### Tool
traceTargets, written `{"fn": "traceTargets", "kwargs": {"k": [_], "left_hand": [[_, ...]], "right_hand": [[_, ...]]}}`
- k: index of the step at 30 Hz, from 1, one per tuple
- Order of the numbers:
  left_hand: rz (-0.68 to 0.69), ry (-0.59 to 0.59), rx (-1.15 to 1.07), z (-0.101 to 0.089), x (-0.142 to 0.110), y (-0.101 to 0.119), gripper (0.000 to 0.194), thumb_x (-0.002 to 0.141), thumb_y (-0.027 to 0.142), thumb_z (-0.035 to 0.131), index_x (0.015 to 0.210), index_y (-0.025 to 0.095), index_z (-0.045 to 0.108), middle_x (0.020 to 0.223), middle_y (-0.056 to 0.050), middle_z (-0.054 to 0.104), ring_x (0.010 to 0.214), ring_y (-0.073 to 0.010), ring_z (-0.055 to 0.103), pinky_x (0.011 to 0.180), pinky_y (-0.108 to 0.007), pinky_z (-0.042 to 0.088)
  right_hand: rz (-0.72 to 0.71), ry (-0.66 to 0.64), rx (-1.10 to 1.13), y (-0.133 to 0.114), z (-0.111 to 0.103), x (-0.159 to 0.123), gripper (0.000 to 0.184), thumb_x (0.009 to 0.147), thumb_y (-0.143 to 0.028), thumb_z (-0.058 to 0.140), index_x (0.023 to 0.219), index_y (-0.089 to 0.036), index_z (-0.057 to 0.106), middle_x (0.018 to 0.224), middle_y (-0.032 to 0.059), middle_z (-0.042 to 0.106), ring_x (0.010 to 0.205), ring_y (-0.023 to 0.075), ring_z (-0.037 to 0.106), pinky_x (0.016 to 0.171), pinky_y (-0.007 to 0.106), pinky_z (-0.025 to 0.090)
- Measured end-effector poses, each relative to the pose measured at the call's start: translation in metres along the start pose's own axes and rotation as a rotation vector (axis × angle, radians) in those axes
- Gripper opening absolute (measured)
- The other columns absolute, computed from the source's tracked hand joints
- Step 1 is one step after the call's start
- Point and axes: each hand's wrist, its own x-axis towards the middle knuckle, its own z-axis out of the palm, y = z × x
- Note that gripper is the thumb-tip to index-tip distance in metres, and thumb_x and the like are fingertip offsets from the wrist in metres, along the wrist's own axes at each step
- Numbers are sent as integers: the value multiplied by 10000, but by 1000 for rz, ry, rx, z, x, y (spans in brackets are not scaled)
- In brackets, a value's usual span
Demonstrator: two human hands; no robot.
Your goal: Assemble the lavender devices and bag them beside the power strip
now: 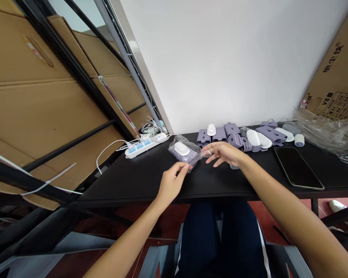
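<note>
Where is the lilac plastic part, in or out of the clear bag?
In: the lilac plastic part shows through the clear bag around it.

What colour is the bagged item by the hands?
The bagged item is lilac; head view.

The room's pretty bright and evenly lit, with the white wall [220, 58] almost glowing up top. Shadows stay soft under the right hand [223, 153] on the black table [150, 185], and the plastic wrap [324, 133] at its right end throws little glints. Wide-lens warp is heavy: the cardboard sheets [46, 100] on the left lean hard. Otherwise fairly sharp.
</note>
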Motion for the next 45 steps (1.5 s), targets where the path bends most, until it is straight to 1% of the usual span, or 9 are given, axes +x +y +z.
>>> {"fn": "traceTargets", "kwargs": {"k": [5,8,11,16,22,30,36,41,45], "left_hand": [[-222,24,-214,-12,14,-10,298,976,496,574,927,220,675,784,-16,715,780,-197,683,790,-284,515],[-232,10,46,-25,19,-20,288,1003,490,516,970,239,652,710,11,652,715,-194,643,715,-270,456],[-213,22,501,-44,24,-32,280,1045,424,435,1139,253,636,781,-12,697,749,-232,674,693,-288,404],[-303,80,966,-79,37,-56,389,1078,359,317,1301,194,590,1041,-155,782,909,-339,752,746,-349,440],[-465,120,1101,-117,43,-76,441,1081,363,280,1332,154,576,995,-204,782,929,-377,759,753,-386,491],[-498,262,1166,-123,34,-79,522,1067,345,270,1418,68,539,1008,-246,741,936,-400,726,820,-481,499],[-89,598,1021,-94,52,-34,533,1055,385,359,1490,139,546,1375,-213,617,1244,-425,563,1016,-554,426],[246,119,756,-8,102,10,413,1051,373,429,1312,203,700,1324,-142,688,1254,-334,570,1135,-493,367],[214,-72,586,71,160,21,519,1051,456,444,1495,223,580,1531,-149,573,1360,-340,536,1137,-456,394]], "right_hand": [[-150,102,-453,14,13,8,178,940,-388,651,896,-215,640,963,65,731,799,183,705,524,241,546],[-295,207,-861,24,23,16,236,983,-344,597,787,-214,582,852,41,703,808,184,667,655,269,484],[-386,225,-1087,29,33,18,59,967,-259,594,989,-224,636,1036,46,738,949,212,669,728,294,423],[-423,172,-1255,28,39,9,198,1021,-267,499,1154,-238,642,1154,60,736,1062,232,665,754,303,406],[-433,205,-1433,29,36,9,248,1055,-267,434,1109,-219,672,1107,84,747,1022,246,670,761,323,421],[-400,318,-1491,21,26,11,292,1033,-252,465,1189,-185,703,1144,135,758,1042,302,685,856,388,419],[-405,803,-1210,-7,-22,2,329,1021,-227,431,1195,-212,710,1139,115,773,1046,301,674,870,394,416],[-281,910,-1228,-4,-44,5,350,970,-209,453,1200,-187,716,1192,154,754,1097,339,645,918,432,404],[-345,1057,-1130,-1,-51,6,471,949,-188,415,1372,-176,622,1185,156,756,1125,341,639,972,459,392]]}}
